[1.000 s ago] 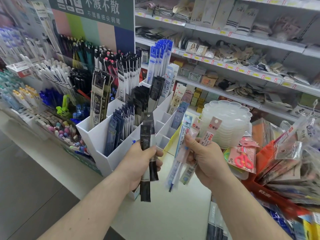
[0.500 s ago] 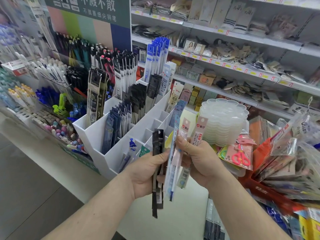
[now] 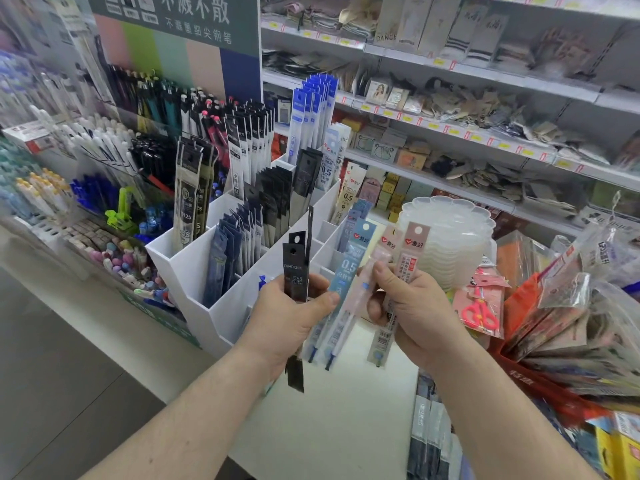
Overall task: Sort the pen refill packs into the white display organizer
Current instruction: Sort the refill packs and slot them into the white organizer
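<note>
Holding the stock upright just in front of the white display organizer [image 3: 221, 306], the left hand [image 3: 287, 317] grips black refill packs [image 3: 295, 271], at least 2 of them, between thumb and curled fingers. The right hand [image 3: 412, 313] pinches a fan of light packs: a blue 0.5 pack [image 3: 349, 268] and 2 pink-headed packs [image 3: 412, 251] are legible; the full count cannot be told.

Recommended handling, as a judgement: match each pack to a compartment already holding the same design, the black ones likely beside the black row [image 3: 277, 199] at mid-tier, and lower each one straight down so its header card stands above the divider. Feeding 1 pack at a time should avoid bending the thin sleeves.

Surface: a white counter [image 3: 332, 410] carries the organizer. Surroundings: a retail aisle, pen racks [image 3: 104, 161] to the left, shelving [image 3: 450, 133] with price tags behind, a stack of clear plastic trays [image 3: 450, 237] and bagged goods [image 3: 571, 306] to the right.
</note>
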{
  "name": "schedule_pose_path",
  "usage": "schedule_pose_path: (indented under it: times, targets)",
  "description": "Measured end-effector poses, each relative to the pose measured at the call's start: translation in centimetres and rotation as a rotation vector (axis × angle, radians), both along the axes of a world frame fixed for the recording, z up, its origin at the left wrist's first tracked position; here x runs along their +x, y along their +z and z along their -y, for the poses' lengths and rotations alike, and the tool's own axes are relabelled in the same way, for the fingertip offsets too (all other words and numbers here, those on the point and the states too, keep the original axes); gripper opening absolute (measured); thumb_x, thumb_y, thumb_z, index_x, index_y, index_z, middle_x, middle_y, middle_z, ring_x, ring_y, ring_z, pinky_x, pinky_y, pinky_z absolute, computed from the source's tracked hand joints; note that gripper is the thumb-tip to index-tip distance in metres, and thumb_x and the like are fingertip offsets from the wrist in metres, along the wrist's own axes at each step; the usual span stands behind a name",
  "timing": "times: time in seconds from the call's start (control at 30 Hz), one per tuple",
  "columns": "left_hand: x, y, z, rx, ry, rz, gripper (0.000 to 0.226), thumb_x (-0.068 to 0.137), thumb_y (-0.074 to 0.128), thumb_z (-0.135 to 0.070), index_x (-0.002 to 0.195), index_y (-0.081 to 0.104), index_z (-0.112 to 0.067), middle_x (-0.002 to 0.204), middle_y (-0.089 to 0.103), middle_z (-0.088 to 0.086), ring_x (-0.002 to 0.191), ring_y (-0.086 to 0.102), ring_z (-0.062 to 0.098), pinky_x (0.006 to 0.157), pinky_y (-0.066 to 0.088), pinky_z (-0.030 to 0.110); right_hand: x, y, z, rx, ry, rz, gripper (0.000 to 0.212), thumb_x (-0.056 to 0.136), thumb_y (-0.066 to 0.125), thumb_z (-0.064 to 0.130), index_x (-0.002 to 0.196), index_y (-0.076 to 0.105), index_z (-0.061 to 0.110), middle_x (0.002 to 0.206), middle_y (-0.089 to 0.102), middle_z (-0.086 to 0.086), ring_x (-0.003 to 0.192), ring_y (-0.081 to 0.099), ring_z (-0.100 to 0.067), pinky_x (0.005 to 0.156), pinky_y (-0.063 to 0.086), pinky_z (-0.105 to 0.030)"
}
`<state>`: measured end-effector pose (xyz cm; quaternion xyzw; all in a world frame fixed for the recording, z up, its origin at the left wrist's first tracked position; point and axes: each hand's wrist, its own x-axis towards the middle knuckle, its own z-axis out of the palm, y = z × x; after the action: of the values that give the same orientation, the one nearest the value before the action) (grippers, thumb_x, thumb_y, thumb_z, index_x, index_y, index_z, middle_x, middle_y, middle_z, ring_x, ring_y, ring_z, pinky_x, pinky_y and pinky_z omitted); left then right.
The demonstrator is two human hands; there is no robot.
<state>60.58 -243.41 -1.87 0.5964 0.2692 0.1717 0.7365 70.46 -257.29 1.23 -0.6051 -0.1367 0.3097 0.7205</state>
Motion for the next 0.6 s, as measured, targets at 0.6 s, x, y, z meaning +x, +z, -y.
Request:
schedule_pose_path:
  times: [0.6]
  targets:
    - [-0.4, 2.0, 0.4, 0.06, -0.06, 0.048, 0.015, 0.06, 0.087, -0.029, 0.07, 0.076, -0.028, 0.071, 0.073, -0.008, 0.071, 0.071, 0.011, 0.071, 0.057, 0.024, -0.3, -0.4, -2.2, -0.061, -0.132, -0.02, 0.013, 0.099, 0.057, 0.009, 0.087, 0.056, 0.008, 0.062, 0.061, -0.006, 0.046, 0.053, -0.013, 0.046, 0.041, -0.023]
